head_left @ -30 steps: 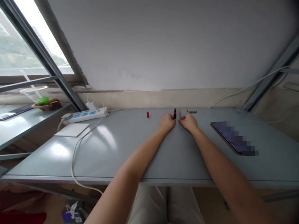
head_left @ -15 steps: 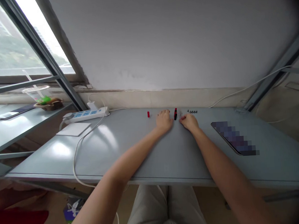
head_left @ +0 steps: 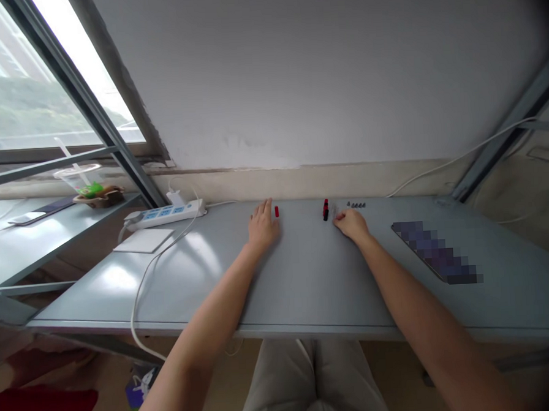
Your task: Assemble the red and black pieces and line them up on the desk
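Note:
My left hand [head_left: 262, 226] lies flat on the grey table [head_left: 306, 277], its fingertips just left of a small red cylinder [head_left: 276, 211] and not touching it. My right hand [head_left: 351, 224] rests on the tabletop, holding nothing. Its fingers are beside a small transparent piece [head_left: 334, 212]. Just left of that piece stands a short red-and-black stack [head_left: 325, 209]. A row of several tiny dark parts [head_left: 356, 205] lies further back, beyond my right hand.
A pixelated tablet or phone [head_left: 436, 252] lies on the right of the table. On the left are a white power strip [head_left: 164, 215], a white pad [head_left: 144, 240] and a white cable [head_left: 153, 267]. A plastic cup [head_left: 77, 179] stands on a side shelf by the window.
My left hand has slid left from beside the red-and-black stack to the red cylinder. My right hand has barely moved. The view has shifted slightly.

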